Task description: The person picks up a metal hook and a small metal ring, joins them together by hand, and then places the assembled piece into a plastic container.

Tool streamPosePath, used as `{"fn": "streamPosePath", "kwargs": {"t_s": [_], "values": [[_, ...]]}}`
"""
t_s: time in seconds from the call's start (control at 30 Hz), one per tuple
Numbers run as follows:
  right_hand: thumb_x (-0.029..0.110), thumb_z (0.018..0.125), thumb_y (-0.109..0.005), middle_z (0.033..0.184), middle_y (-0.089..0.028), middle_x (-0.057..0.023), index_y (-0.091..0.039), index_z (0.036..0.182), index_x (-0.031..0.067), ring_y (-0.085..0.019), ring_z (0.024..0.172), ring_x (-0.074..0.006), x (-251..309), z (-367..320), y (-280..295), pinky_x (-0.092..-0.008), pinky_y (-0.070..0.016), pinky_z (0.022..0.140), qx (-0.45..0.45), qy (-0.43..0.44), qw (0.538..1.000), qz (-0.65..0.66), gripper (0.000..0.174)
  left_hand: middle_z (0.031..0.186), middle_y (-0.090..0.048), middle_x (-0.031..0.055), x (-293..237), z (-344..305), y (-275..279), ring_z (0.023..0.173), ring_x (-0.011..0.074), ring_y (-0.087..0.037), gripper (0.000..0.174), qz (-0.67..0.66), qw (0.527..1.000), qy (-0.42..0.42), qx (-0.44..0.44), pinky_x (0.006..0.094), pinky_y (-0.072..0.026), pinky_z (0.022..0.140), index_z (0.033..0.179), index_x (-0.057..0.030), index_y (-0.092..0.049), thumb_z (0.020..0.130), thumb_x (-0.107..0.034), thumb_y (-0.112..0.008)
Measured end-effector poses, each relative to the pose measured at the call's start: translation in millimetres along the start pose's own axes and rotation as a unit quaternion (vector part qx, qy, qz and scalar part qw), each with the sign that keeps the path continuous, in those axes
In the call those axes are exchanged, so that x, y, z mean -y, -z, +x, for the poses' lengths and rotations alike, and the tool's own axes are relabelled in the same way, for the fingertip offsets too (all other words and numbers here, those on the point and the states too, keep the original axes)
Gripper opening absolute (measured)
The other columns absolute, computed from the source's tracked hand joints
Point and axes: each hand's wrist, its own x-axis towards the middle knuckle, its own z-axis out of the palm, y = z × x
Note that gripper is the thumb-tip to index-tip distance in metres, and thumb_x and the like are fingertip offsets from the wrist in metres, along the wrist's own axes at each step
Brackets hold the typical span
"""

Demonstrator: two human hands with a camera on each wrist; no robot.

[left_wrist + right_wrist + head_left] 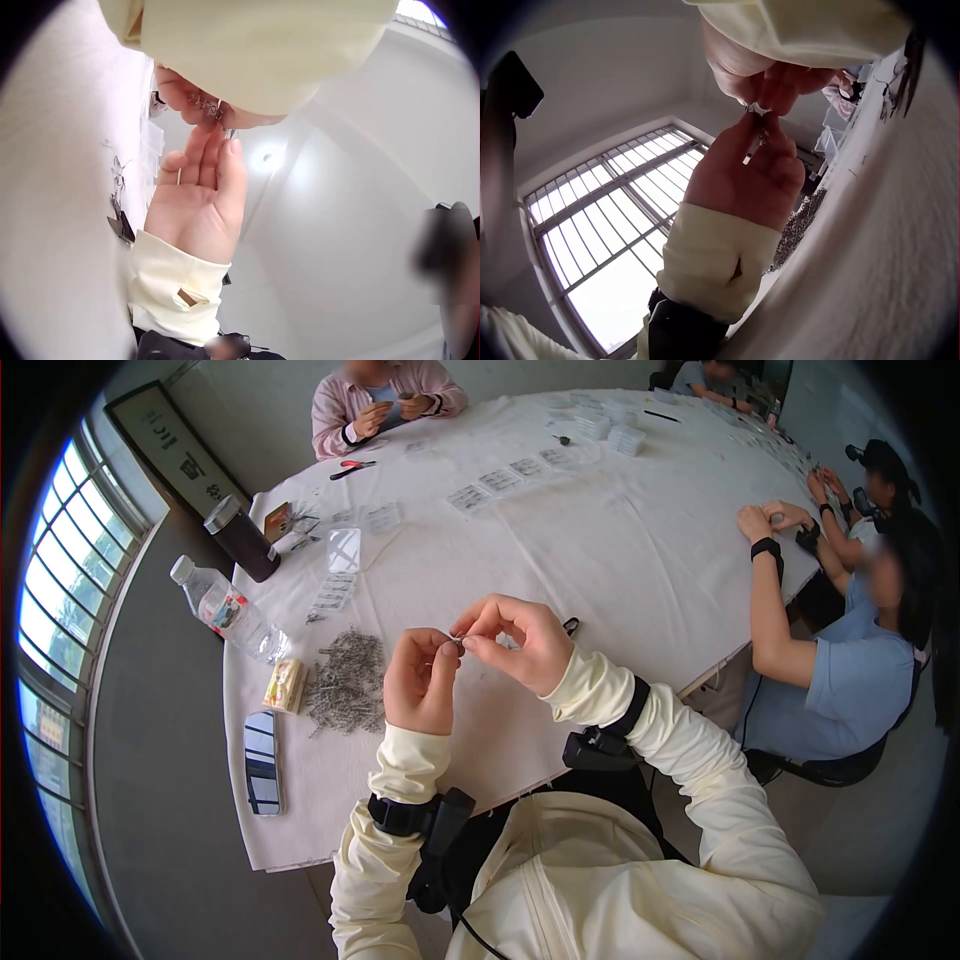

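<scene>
Both hands meet above the white-covered table. The left hand (420, 685) pinches small silvery metal pieces (214, 111) between thumb and fingers; their exact shape is too small to tell. Touching them from the other side are the fingertips of the right hand (525, 645), which pinch a thin metal end (231, 133). In the right wrist view, bits of metal (763, 137) show among the fingers of the left hand (742, 172). A heap of small grey metal pieces (345, 685) lies on the cloth beside the left hand.
A tissue pack (285, 686), a phone (263, 765), a plastic bottle (228, 608) and a dark flask (243, 540) stand or lie at the left. Clear trays (500, 481) and red-handled pliers (352, 469) are farther back. Several people sit around the table.
</scene>
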Motion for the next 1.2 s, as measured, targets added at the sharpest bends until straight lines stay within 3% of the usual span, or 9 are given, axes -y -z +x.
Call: {"fn": "streamPosePath", "kwargs": {"t_s": [0.37, 0.83, 1.2], "values": [[0.007, 0.086, -0.067, 0.091, -0.073, -0.0082, -0.064, 0.086, 0.0012, -0.066, 0.075, -0.0135, 6, -2, -1, -0.0266, -0.0517, 0.07, -0.035, 0.012, 0.998, -0.056, 0.006, 0.088, -0.06, 0.0021, 0, -2, -3, 0.08, 0.0088, -0.056, 0.006, 0.035, 0.999, -0.027, -0.002, 0.0233, -0.0452, 0.07, 0.1, -0.0006, -0.055, 0.098, -0.007, -0.055], [0.003, 0.079, -0.074, 0.09, -0.07, -0.0075, -0.065, 0.086, 0.004, -0.069, 0.078, -0.0251, 10, 0, 1, -0.0317, -0.0554, 0.067, -0.036, 0.193, 0.95, -0.241, 0.011, 0.088, -0.061, 0.0043, -1, -1, 0, 0.077, 0.0087, -0.055, 0.008, 0.077, 0.996, -0.049, 0.007, 0.0238, -0.0468, 0.071, 0.102, 0.0019, -0.055, 0.098, -0.004, -0.056], [0.003, 0.075, -0.078, 0.089, -0.071, -0.0051, -0.068, 0.085, 0.0054, -0.067, 0.076, -0.0224, 8, 0, 4, -0.0311, -0.0537, 0.067, -0.03, 0.229, 0.927, -0.297, 0.014, 0.084, -0.065, 0.0067, -2, 0, 6, 0.075, 0.0129, -0.061, 0.005, 0.156, 0.985, -0.078, 0.013, 0.0266, -0.0504, 0.072, 0.099, 0.0005, -0.06, 0.095, -0.004, -0.059]]}}
